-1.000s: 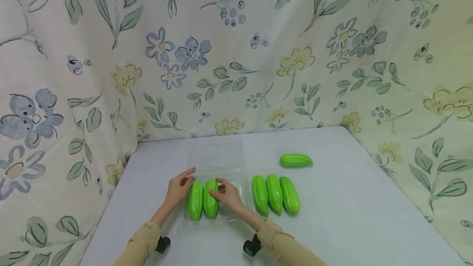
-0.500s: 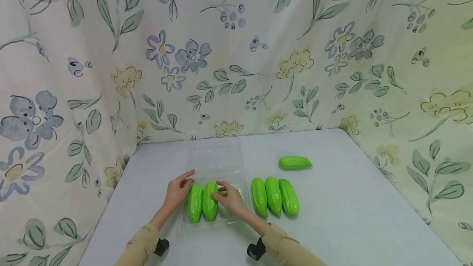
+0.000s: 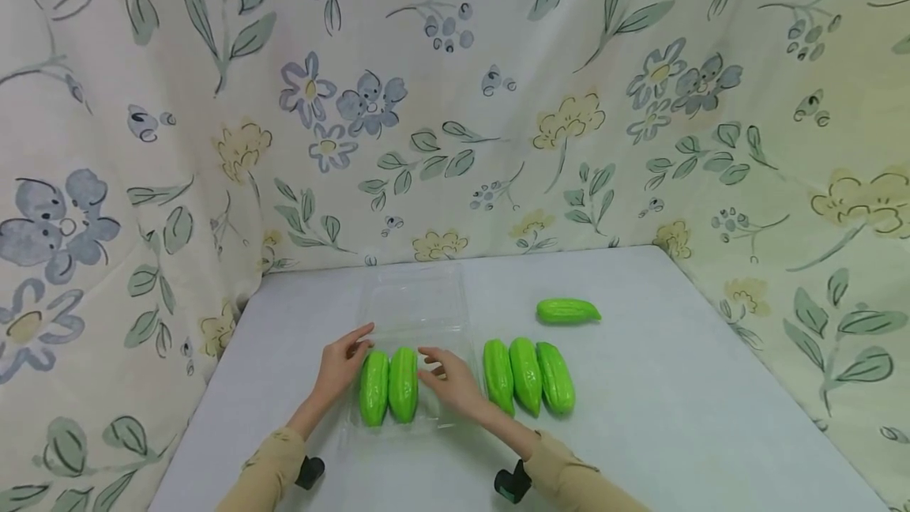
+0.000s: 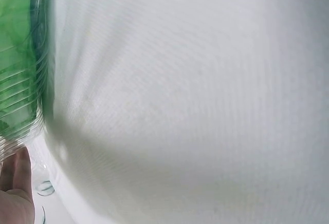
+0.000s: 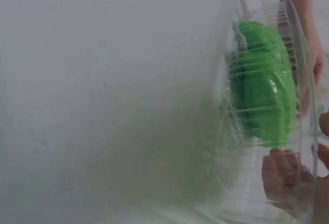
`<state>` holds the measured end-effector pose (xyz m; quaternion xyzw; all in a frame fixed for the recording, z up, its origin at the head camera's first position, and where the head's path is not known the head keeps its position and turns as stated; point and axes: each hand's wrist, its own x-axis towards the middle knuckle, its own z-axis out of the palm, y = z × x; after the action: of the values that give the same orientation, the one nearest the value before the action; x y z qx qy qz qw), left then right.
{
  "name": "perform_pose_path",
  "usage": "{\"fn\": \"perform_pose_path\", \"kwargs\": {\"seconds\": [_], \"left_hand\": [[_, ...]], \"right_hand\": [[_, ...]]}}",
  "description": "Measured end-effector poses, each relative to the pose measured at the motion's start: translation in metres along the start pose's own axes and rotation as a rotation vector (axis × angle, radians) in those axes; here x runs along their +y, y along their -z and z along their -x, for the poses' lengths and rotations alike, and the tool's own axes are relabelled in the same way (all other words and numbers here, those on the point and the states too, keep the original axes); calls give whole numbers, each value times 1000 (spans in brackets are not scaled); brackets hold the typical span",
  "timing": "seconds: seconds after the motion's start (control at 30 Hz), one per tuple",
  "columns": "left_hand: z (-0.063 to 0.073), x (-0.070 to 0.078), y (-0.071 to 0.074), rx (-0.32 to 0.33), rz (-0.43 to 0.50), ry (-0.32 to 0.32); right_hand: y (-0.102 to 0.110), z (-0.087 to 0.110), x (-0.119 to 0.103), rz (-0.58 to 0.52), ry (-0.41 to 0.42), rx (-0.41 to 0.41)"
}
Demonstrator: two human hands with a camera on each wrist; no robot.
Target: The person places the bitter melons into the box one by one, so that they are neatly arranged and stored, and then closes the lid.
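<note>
In the head view, two bright green, ridged vegetables resembling bitter melons lie side by side in an open clear plastic box. My left hand rests at the box's left wall, beside the left melon; its fingers look extended. The left wrist view shows some of these fingers against the outside of the box. Just right of the second melon, my right hand hovers over the box, thumb and fingers apart, holding nothing. The right wrist view catches the melons through the clear wall.
Three more green melons lie in a row right of the box. Another melon lies sideways farther back. The box's clear lid is folded back flat on the white table. Floral cloth hangs around the table.
My right hand has let go of the second melon and moved slightly right, its thumb now off it. The left hand and the melons stay in place.
</note>
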<state>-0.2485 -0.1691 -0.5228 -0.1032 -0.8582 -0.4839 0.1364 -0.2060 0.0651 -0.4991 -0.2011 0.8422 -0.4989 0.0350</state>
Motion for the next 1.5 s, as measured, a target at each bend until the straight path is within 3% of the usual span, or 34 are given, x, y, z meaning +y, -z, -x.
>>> {"fn": "perform_pose_path", "kwargs": {"seconds": [0.23, 0.4, 0.6, 1.07, 1.5], "left_hand": [[-2, 0, 1, 3, 1, -31], [-1, 0, 1, -4, 11, -28], [-1, -3, 0, -3, 22, -28], [-1, -3, 1, -13, 33, -20], [-1, -5, 1, -21, 38, -24]], "right_hand": [[17, -5, -4, 52, 131, 63], [33, -1, -7, 56, 162, 37], [56, 4, -6, 64, 96, 1], [104, 15, 6, 73, -7, 172], [156, 33, 39, 187, -164, 210]]}}
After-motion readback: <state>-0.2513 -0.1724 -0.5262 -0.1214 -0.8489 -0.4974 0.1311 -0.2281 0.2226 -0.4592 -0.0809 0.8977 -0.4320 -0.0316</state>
